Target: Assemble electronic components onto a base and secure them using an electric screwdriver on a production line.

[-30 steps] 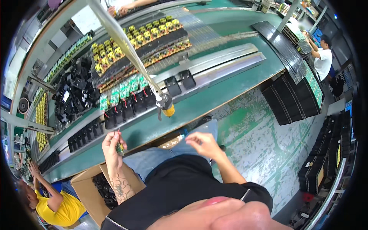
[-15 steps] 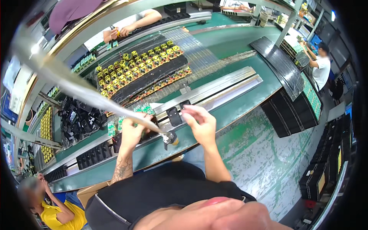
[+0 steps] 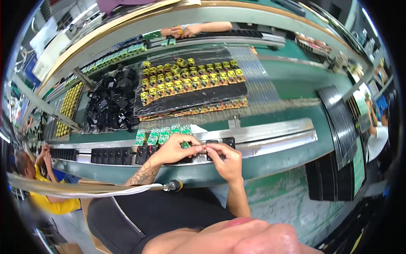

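My left hand (image 3: 179, 149) and my right hand (image 3: 227, 161) meet fingertip to fingertip above the metal rail. Both are pinched closed around a tiny item with a hint of red, too small to name. Beneath and beside them, black plastic housings (image 3: 146, 153) sit in the rail, some partly hidden by my hands. Green circuit boards (image 3: 163, 136) lean in a row just left of and behind my left hand, with short red wires near the housings. Another black housing (image 3: 229, 142) shows right behind my right hand.
A hanging tool end (image 3: 173, 185) on a thick cable crosses near my left forearm. Yellow-topped circuit boards (image 3: 190, 80) fill a black sheet behind the rail, with a heap of black parts (image 3: 112, 101) to their left. Co-workers sit at left, far side and right.
The view has turned. My right hand, earlier spread beside a black housing, has come to my left hand and closed in a pinch. The hanging tool now appears lower and further left.
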Available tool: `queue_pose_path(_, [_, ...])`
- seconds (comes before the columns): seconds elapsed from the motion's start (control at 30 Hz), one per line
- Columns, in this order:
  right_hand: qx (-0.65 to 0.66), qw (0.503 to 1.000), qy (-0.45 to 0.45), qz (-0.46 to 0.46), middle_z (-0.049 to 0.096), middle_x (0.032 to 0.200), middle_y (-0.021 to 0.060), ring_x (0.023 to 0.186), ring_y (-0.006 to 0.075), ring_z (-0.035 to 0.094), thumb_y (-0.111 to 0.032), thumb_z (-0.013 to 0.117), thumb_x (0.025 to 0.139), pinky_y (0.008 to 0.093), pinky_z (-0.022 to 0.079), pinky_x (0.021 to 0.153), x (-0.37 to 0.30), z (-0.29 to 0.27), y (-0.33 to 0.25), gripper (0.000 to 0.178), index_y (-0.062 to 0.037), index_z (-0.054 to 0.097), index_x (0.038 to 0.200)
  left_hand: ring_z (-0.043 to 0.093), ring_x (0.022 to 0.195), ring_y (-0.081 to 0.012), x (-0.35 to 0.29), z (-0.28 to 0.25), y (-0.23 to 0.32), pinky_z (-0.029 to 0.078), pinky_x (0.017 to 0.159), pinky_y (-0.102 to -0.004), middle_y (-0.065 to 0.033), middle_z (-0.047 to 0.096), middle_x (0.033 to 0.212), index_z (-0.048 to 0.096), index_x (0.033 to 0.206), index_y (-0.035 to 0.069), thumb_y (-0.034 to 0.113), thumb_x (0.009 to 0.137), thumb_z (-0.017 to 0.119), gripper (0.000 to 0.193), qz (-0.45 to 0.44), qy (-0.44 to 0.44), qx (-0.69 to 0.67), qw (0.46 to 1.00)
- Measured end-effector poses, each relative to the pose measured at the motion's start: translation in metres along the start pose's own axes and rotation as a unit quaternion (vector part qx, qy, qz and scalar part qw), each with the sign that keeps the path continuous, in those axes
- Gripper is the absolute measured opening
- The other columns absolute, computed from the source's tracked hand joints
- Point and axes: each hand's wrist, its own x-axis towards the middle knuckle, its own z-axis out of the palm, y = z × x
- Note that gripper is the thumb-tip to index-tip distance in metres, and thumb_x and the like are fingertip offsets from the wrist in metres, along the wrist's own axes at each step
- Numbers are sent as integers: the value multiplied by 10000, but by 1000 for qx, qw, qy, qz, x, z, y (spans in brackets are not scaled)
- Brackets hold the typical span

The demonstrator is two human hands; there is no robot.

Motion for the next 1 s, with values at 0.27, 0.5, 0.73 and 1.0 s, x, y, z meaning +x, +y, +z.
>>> queue_pose_path(0.27, [-115, 991, -10, -62, 695, 769, 61, 593, 125, 589, 63, 733, 741, 233, 486, 559, 2, -1, 3, 147, 5, 712, 874, 614, 652, -120, 4, -5, -6, 494, 628, -238, -52, 705, 788, 724, 893, -7, 34, 890, 693, 51, 75, -18, 61, 995])
queue_pose_path(0.5, [-151, 983, 13, -107, 661, 726, 42, 550, 141, 551, 83, 715, 654, 253, 452, 516, -6, -2, 5, 209, -30, 680, 825, 607, 654, -117, -1, -3, -17, 486, 634, -227, -54, 707, 793, 719, 879, -7, 31, 892, 691, 49, 76, -74, 35, 994])
queue_pose_path(0.73, [-253, 953, 22, -167, 651, 749, -5, 581, 167, 575, -15, 747, 718, 282, 473, 531, -12, -19, 6, 245, -96, 674, 937, 587, 639, -118, 11, 14, -3, 476, 630, -228, -64, 689, 766, 706, 865, -16, 32, 891, 690, 57, -17, -98, -8, 995])
queue_pose_path(1.0, [-301, 934, 44, -189, 579, 686, -7, 580, 162, 553, -109, 717, 780, 281, 461, 529, -30, -33, 21, 157, -119, 648, 920, 578, 632, -114, 19, 26, -7, 454, 608, -219, -54, 661, 746, 701, 858, -12, 33, 887, 690, 55, -29, -150, 26, 988])
